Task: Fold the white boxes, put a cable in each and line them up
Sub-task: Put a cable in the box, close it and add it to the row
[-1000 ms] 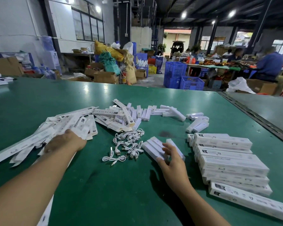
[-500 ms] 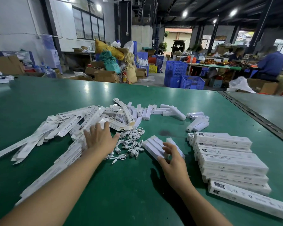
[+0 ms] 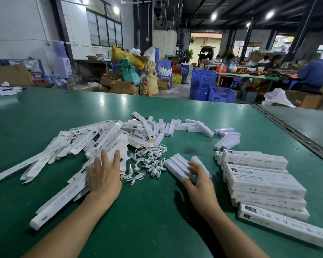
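Note:
A heap of flat, unfolded white boxes (image 3: 93,140) spreads over the green table (image 3: 157,229) at the left. My left hand (image 3: 104,174) lies flat on the near end of that heap, fingers straight. A tangle of short white cables (image 3: 149,161) sits just right of it. My right hand (image 3: 198,179) rests with bent fingers on a small group of plain white boxes (image 3: 177,164) in the middle. Folded, printed white boxes (image 3: 259,175) lie lined up in a row at the right.
More small white boxes (image 3: 199,127) are scattered beyond the cables. A dark seam (image 3: 296,135) runs along the table's right side. Blue crates (image 3: 211,88), cardboard boxes and seated workers are behind the far table edge.
My left hand has swept from the far left of the heap towards the middle, pushing the flat boxes rightward into a tighter pile. My right hand has stayed on the plain white boxes.

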`<state>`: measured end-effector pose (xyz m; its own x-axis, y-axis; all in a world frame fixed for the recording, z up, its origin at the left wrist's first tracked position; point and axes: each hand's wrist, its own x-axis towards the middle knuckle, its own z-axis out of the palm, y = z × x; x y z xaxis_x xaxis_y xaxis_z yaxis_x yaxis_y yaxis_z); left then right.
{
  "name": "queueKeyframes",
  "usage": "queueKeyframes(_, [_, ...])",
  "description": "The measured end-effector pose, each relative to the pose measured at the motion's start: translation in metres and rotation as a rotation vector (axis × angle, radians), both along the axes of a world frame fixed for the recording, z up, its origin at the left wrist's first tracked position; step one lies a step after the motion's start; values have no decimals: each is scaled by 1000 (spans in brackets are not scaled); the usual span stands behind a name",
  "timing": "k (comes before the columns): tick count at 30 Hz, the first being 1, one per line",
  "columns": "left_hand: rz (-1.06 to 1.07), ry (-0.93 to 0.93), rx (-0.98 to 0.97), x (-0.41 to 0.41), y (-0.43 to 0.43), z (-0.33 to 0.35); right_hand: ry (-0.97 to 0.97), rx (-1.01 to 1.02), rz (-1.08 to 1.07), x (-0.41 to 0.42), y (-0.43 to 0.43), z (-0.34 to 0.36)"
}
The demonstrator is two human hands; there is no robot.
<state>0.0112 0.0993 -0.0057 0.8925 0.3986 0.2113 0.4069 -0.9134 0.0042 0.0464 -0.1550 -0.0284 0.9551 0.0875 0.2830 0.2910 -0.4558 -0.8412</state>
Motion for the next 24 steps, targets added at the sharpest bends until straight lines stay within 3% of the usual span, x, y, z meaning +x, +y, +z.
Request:
queueKeyframes(10, [-175,-179,-90,3,-23,6,-13,14,-12,0,1,-1])
queueKeyframes(16, [-134,-206,-123,0,-31,18,-19,5,-17,0,0,0])
queueKeyframes(21, [-154,-351,-106,6,-33,24,-44,-3,-22,-2,1,0])
queueKeyframes(24, [-315,-553,-183,4,-39,30,-78,-5,-57,-2,2,1])
